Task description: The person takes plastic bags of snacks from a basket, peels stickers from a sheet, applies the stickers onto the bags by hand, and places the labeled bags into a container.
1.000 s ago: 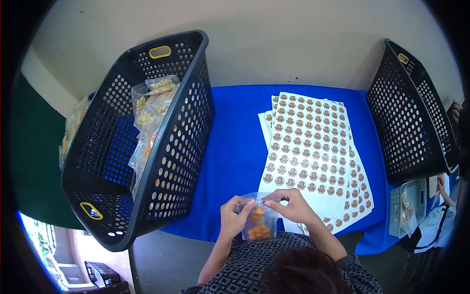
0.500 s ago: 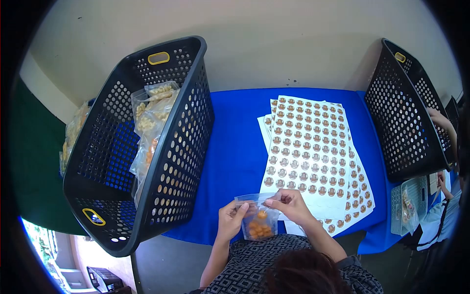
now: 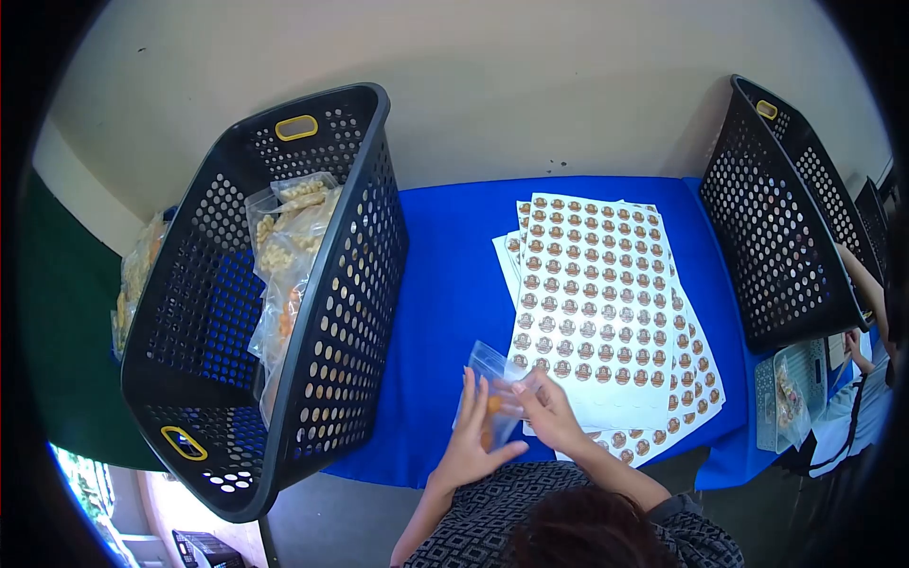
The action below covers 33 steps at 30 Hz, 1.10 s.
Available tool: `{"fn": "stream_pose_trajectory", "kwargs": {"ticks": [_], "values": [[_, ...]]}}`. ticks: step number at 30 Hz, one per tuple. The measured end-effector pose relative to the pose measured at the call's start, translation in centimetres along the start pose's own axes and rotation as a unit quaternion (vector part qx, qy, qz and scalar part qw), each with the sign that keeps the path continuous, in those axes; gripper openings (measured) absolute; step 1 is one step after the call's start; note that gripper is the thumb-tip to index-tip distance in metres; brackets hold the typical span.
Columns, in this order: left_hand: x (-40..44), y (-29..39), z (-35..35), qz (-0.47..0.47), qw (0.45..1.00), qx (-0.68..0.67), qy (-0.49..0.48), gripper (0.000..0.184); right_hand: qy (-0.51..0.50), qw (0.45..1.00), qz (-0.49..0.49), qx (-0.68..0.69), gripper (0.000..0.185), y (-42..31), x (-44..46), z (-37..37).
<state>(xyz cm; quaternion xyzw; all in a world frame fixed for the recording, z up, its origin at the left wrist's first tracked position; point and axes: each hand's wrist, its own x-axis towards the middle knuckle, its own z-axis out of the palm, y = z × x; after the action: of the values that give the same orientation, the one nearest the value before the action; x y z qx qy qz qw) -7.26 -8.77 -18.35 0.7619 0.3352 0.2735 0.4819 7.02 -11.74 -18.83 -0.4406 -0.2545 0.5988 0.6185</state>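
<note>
A clear zip-top bag point(image 3: 492, 362) with round orange snack pieces is tilted in front of me, over the near table edge. My left hand point(image 3: 473, 437) lies against its face with the fingers stretched out and the thumb apart, covering much of the contents. At the bag's right edge, my right hand point(image 3: 551, 409) pinches the plastic between thumb and fingers. Just beyond the right hand, sheets of round brown stickers point(image 3: 592, 293) lie in an uneven stack, with some bare spots in the lower rows of the top sheet.
A large black basket point(image 3: 331, 312) on the left holds several filled snack bags point(image 3: 289, 246). Another black basket point(image 3: 772, 227) stands at the right, a co-worker's arm point(image 3: 866, 284) beside it. Below is a pale green tray point(image 3: 765, 426) with a bag. Blue cloth point(image 3: 445, 256) covers the table.
The bag has turned from upright to tilted. My left hand has gone from pinching its upper left side to lying flat over its face. My right hand has shifted slightly down.
</note>
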Motion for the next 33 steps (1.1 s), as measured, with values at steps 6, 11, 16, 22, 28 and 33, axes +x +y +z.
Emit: {"fn": "stream_pose_trajectory", "kwargs": {"ticks": [6, 11, 16, 22, 28, 33], "values": [[0.0, -1.2, 1.4, -0.04, 0.983, 0.17, -0.065, 0.114, -0.138, 0.985, 0.024, -0.104, 0.045, -1.3, -1.5, 1.6], [0.0, -1.2, 1.1, -0.079, 0.982, 0.14, -0.096, 0.105, -0.209, 0.925, -0.025, -0.316, 0.054, -1.7, -1.4, 2.1], [-0.1, -0.5, 0.7, -0.083, 0.979, -0.12, 0.139, 0.054, -0.197, 0.965, 0.012, -0.174, 0.049, -2.0, -0.8, 1.9], [0.8, -0.7, -0.4, -0.14, 0.857, -0.416, 0.272, 0.027, -0.02, 0.938, -0.071, -0.339, 0.047, -2.0, 0.6, 0.5], [0.8, 0.4, 1.0, -0.128, 0.918, -0.306, 0.215, 0.02, -0.039, 0.955, -0.011, -0.293, 0.03, 0.4, 0.1, 0.1], [0.3, -0.2, 1.2, -0.171, 0.92, -0.308, 0.173, 0.02, -0.021, 0.962, -0.049, -0.268, 0.024, 0.2, -0.2, -0.2]]}}
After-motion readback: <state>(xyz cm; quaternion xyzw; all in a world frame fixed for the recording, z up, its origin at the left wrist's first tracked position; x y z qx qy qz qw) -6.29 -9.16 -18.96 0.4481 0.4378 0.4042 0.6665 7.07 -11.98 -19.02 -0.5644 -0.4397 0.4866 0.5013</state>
